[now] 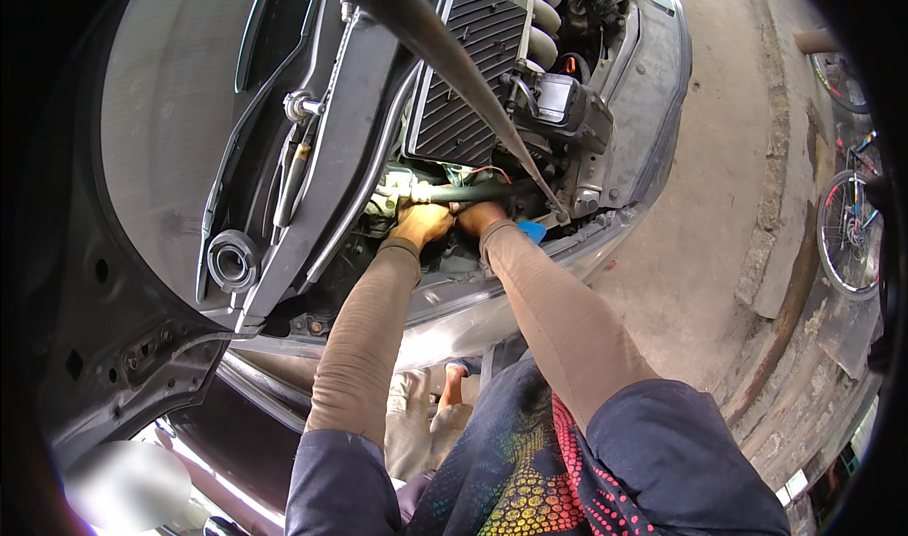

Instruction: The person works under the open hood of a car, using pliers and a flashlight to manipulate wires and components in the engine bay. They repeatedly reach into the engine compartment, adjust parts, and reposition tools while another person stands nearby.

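Both my arms reach over the car's front edge into the engine bay. My left hand is closed, its knuckles curled beneath a black hose; whatever its fingers grip is hidden. Close by on the right, my right hand points down under the same hose, and its fingers are out of sight. A pale yellowish fitting sits at the hose's left end, just above my left hand. Thin coloured wires run above the hose. Beside my right wrist lies a small blue piece.
A hood prop rod slants across the bay. Behind the hose are a ribbed black cover and a boxy reservoir. Ratchet, yellow-marked tool and black ring-shaped part rest at left. A bicycle stands far right.
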